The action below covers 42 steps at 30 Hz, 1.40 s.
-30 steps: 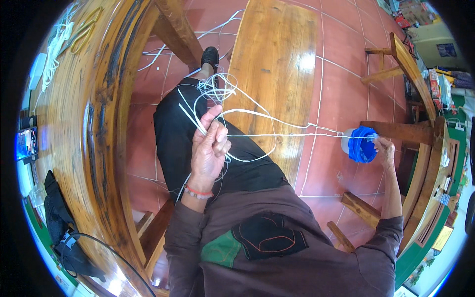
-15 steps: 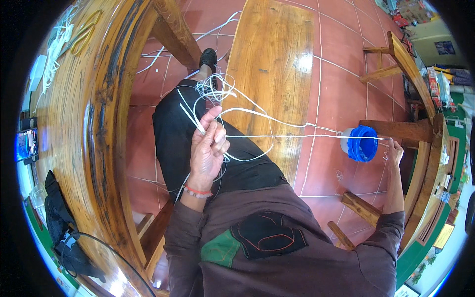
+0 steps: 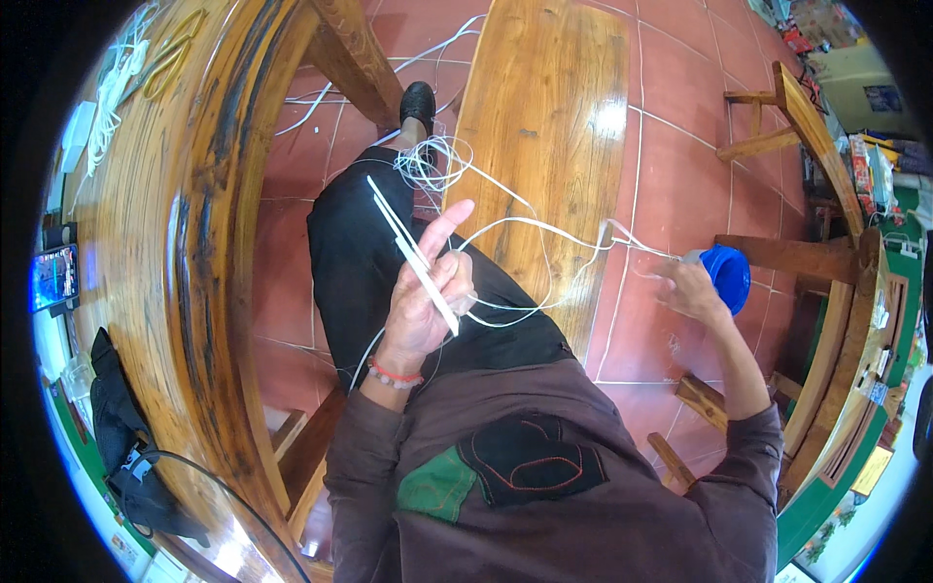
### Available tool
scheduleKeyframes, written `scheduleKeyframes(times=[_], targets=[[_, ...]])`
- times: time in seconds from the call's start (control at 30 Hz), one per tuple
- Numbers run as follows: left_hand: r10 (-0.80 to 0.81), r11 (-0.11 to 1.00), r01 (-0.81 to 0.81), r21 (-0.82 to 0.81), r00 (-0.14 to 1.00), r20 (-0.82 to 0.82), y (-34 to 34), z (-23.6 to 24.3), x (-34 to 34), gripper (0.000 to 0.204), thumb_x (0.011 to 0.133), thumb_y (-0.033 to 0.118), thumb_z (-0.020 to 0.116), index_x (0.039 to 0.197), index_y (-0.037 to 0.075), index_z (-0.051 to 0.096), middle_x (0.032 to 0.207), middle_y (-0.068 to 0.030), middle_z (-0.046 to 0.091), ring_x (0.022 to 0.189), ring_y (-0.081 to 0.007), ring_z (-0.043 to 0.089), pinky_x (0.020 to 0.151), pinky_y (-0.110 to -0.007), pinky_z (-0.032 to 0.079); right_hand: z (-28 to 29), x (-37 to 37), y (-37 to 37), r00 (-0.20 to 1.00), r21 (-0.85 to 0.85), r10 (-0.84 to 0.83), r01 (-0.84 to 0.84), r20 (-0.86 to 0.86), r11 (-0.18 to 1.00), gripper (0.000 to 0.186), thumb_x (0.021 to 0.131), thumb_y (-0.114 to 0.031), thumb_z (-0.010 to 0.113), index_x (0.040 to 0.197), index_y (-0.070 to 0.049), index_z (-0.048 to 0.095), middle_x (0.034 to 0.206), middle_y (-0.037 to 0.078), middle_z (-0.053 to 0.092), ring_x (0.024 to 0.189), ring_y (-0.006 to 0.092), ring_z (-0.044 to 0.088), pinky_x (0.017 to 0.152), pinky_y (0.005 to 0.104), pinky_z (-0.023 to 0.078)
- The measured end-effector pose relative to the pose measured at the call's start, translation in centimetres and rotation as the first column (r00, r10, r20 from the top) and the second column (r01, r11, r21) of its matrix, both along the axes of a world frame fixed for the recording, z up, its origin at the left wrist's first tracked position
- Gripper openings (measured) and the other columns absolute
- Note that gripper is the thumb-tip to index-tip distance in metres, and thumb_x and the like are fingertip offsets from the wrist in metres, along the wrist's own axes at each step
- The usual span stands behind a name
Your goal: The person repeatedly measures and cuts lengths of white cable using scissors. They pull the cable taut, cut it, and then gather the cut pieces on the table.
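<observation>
My left hand [image 3: 428, 296] is closed round several flat white cords [image 3: 397, 222], with the index finger stretched out. Their cut ends stick up past the fingers, and one strip lies across the knuckles. A tangled coil of thin white cord [image 3: 434, 163] hangs beyond the hand, over my dark trouser leg. Loose loops run right from the left hand over the bench to a knot-like spot [image 3: 612, 238]. My right hand [image 3: 692, 290] is in front of the blue-lined bin [image 3: 729, 280], near the cord's far stretch; its fingers are blurred, so a hold on the cord cannot be made out.
A wooden bench [image 3: 544, 87] stands ahead on red floor tiles. The wooden table [image 3: 146, 253] at my left bears yellow-handled scissors [image 3: 175, 53], a bundle of white cord [image 3: 115, 87], a phone [image 3: 55, 279] and a black bag [image 3: 126, 447]. Wooden chair parts [image 3: 826, 146] stand at right.
My right hand has moved left from beyond the bin to in front of it, and the taut straight cord has gone slack. My left hand has turned, bringing a strip across its knuckles.
</observation>
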<state>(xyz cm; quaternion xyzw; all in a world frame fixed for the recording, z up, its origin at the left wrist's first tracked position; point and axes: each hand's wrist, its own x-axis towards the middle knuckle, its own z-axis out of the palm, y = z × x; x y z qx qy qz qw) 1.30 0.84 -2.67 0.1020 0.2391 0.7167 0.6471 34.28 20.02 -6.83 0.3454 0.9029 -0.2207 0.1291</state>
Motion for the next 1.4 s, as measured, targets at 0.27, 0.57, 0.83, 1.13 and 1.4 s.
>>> scheduleKeyframes(times=[0.27, 0.57, 0.83, 1.13, 1.4], targets=[[-0.105, 0.994, 0.105, -0.006, 0.993, -0.057, 0.1, 0.5, 0.7, 0.053, 0.089, 0.015, 0.044, 0.132, -0.003, 0.019, 0.054, 0.0051, 0.031, 0.046, -0.0018, 0.027, 0.042, -0.016, 0.021, 5.8, -18.3, -5.0, 0.841, 0.335, 0.261, -0.102, -0.475, 0.937, 0.016, 0.068, -0.024, 0.065, 0.069, -0.008, 0.061, 0.064, 0.004, 0.055, 0.069, 0.0188, 0.052, 0.076, 0.037, 0.035], [-0.146, 0.985, 0.12, -0.121, 0.962, -0.231, -0.2, -0.1, 0.8, 0.043, 0.09, 0.017, 0.044, 0.124, -0.008, 0.035, 0.058, 0.0068, 0.031, 0.049, -0.0007, 0.03, 0.043, -0.015, 0.021, 7.3, -17.8, -4.6, 0.778, 0.573, 0.388, -0.044, -0.495, 0.819, 0.018, 0.056, -0.008, 0.067, 0.073, -0.01, 0.061, 0.064, -0.001, 0.054, 0.079, 0.0144, 0.053, 0.077, 0.0345, 0.032], [-0.177, 0.976, 0.129, -0.177, 0.942, -0.287, -0.3, -0.1, 1.0, 0.018, 0.088, 0.015, 0.05, 0.093, -0.001, 0.056, 0.065, 0.0002, 0.052, 0.046, -0.0016, 0.033, 0.042, -0.015, 0.023, 7.2, -17.9, -4.5, 0.722, 0.295, 0.159, 0.065, -0.674, 0.953, 0.012, 0.066, -0.007, 0.067, 0.077, -0.008, 0.063, 0.073, 0.003, 0.061, 0.077, 0.0153, 0.057, 0.074, 0.0302, 0.034], [-0.125, 0.966, 0.047, -0.255, 0.946, -0.298, -0.1, -0.9, 1.1, 0.017, 0.087, 0.018, 0.051, 0.092, 0.002, 0.052, 0.066, -0.0091, 0.058, 0.046, -0.0031, 0.042, 0.042, -0.014, 0.027, 7.1, -17.9, -6.0, 0.736, 0.14, -0.03, 0.167, -0.676, 0.976, 0.019, 0.067, -0.006, 0.067, 0.085, -0.007, 0.062, 0.081, 0.005, 0.061, 0.086, 0.0201, 0.054, 0.08, 0.0331, 0.035], [0.003, 0.98, -0.024, -0.196, 0.994, -0.11, 0.0, -1.1, 0.9, 0.013, 0.091, 0.015, 0.042, 0.099, 0.006, 0.045, 0.078, -0.0129, 0.06, 0.041, -0.0002, 0.026, 0.039, -0.014, 0.023, 4.9, -17.2, -9.8, 0.786, -0.43, -0.065, -0.266, -0.615, 0.863, 0.015, 0.078, -0.013, 0.059, 0.087, -0.002, 0.059, 0.077, 0.012, 0.058, 0.074, 0.0261, 0.056, 0.068, 0.0373, 0.043]])
